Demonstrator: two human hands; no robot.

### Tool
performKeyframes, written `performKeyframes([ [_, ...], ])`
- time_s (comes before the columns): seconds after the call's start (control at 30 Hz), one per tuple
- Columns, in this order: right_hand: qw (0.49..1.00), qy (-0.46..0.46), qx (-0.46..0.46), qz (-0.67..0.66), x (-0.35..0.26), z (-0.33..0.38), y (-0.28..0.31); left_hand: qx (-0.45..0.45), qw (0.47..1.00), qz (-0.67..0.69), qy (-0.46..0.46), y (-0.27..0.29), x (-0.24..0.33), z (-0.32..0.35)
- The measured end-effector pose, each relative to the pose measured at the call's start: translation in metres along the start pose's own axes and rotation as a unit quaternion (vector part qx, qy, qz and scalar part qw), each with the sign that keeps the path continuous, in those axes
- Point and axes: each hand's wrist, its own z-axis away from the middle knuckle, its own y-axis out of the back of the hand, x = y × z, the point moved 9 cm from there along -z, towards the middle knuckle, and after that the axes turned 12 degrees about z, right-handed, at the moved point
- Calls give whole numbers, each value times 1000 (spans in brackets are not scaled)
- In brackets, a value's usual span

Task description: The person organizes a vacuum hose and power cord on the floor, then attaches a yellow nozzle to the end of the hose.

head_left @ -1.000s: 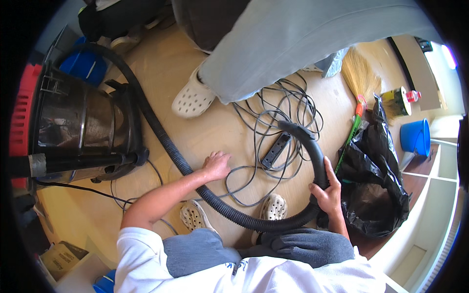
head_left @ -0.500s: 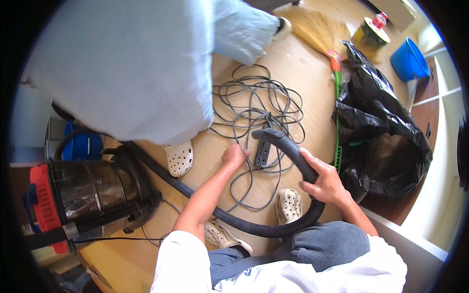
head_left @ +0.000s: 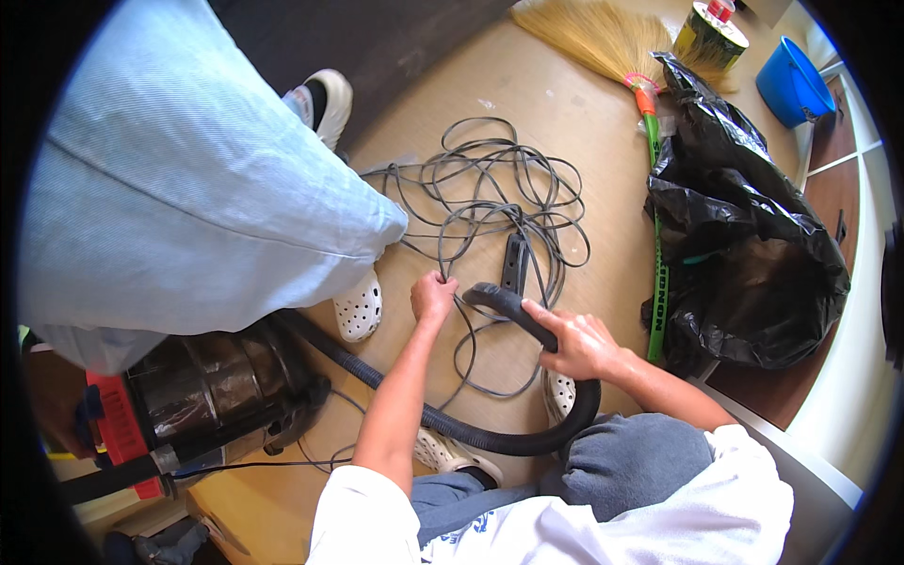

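My right hand [head_left: 579, 345] wraps round the curved black end piece [head_left: 508, 303] of a vacuum hose. The ribbed hose [head_left: 485, 438] loops past my knee and back to the vacuum cleaner [head_left: 212, 400] at the left. My left hand [head_left: 433, 298] is closed, its fingertips pinching a dark extension cord [head_left: 449, 247]. That cord lies in a loose tangle on the floor. Just beyond the hose's open end rests a black power strip [head_left: 514, 262], partly crossed by cord loops.
Another person's leg in pale denim [head_left: 207, 198] fills the upper left, with white clogs on the floor. At the right lie a black plastic bag [head_left: 753, 245] and a straw broom [head_left: 603, 42]. A blue bucket [head_left: 791, 85] and a round tub [head_left: 711, 40] stand beyond.
The other person's leg has shifted left, a foot now showing near the top. My right hand and the hose end have moved left. My left hand has shifted slightly left, onto the cord.
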Motion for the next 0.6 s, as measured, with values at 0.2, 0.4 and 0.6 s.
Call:
performKeyframes([
  [0.2,992,-112,62,8,19,-6,16,8,998,58,-21,2,10,2],
  [0.4,980,-133,142,41,38,-22,33,50,992,99,-65,3,21,6],
  [0.6,944,52,310,-99,28,25,74,6,982,187,-15,-17,-13,-6],
])
